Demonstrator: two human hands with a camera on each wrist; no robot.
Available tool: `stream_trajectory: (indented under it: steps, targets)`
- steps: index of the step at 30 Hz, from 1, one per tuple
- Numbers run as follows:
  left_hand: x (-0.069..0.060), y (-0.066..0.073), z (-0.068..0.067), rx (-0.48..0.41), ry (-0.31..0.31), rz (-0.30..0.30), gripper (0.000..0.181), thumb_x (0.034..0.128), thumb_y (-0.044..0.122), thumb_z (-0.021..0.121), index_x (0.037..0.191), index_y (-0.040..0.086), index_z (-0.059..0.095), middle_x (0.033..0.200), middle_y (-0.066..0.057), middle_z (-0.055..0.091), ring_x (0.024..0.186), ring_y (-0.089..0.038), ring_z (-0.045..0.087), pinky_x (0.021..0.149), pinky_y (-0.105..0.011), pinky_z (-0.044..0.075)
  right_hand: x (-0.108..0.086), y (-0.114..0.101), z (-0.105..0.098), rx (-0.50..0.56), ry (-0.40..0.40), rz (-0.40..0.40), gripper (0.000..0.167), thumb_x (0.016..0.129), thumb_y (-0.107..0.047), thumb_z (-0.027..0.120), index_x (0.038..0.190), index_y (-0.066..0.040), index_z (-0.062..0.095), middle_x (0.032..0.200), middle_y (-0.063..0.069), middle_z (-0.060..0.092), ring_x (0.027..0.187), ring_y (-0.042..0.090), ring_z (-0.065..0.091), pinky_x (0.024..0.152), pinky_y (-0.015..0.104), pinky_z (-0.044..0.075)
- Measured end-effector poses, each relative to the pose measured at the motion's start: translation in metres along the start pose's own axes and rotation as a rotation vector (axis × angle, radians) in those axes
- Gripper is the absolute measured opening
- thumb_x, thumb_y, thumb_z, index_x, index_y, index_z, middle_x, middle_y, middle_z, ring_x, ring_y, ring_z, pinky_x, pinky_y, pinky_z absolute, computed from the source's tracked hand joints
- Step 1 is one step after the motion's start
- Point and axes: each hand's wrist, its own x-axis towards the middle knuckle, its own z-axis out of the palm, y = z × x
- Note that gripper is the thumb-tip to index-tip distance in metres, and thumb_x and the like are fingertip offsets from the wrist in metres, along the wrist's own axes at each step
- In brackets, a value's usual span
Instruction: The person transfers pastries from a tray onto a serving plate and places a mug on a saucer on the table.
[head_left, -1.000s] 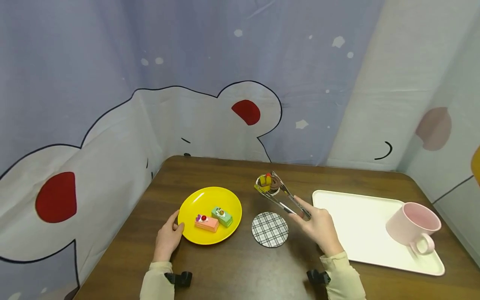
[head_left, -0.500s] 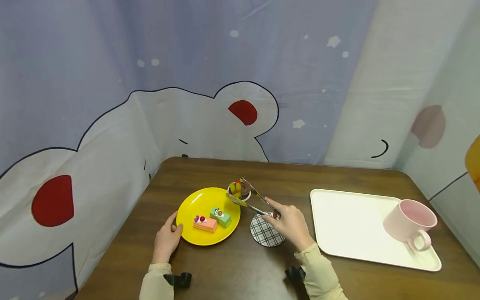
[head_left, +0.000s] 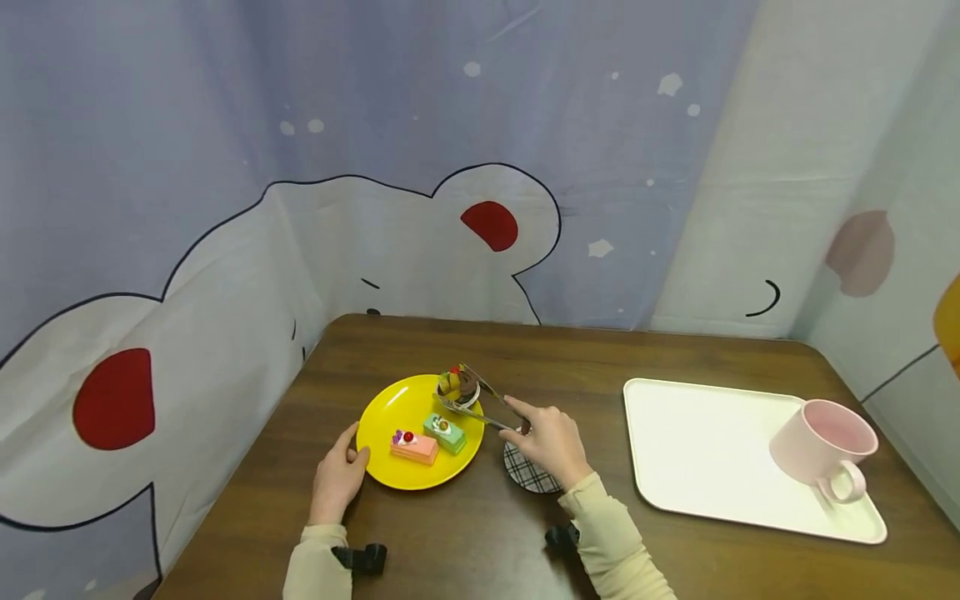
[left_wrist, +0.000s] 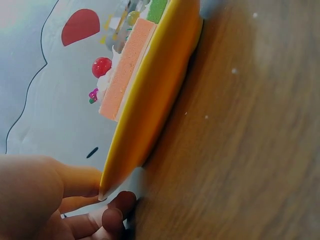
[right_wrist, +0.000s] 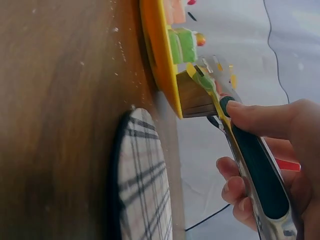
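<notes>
One wood-grain table bears all items. A flat cream tray, round-cornered, sits at 3 o'clock from the glossy yellow plate. My left hand pinches that plate's rim near 9 o'clock between thumb and fingers, evidently to steady it. A smooth pink mug occupies the tray's 3 o'clock end. My right hand grips metal tongs with dark grip inlays, apparently sparing the topping from fingers; their tips straddle a cup dessert at the plate's 1 o'clock. Contact beneath: I cannot tell. Round plaid coaster: 4 o'clock from the plate. Smallest, two block-shaped cakes: finely pitted pink cake, 6 o'clock; green cake, 3 o'clock.
</notes>
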Motion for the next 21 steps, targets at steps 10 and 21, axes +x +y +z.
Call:
stream_trajectory:
  steps: [10,21]
  targets:
    - [0.000,0.000,0.003,0.000,-0.004,-0.009,0.056,0.0975,0.021,0.049,0.148,0.002,0.034,0.082,-0.012,0.051,0.068,-0.021,0.044,0.063,-0.029,0.034,0.000,-0.007,0.007,0.000,-0.046,-0.002,0.051,0.077,-0.036,0.078,0.124,-0.019,0.067,0.058,-0.011,0.059,0.046,0.004,0.041,0.045,0.023,0.032]
    - [0.000,0.000,0.002,-0.003,0.005,0.003,0.055,0.0973,0.019,0.050,0.147,0.001,0.035,0.080,-0.011,0.050,0.067,-0.020,0.044,0.062,-0.029,0.033,0.003,-0.013,0.008,0.059,-0.182,-0.016,0.053,0.082,-0.038,0.074,0.128,-0.013,0.064,0.052,-0.005,0.042,0.048,0.009,0.032,0.046,0.026,0.028]
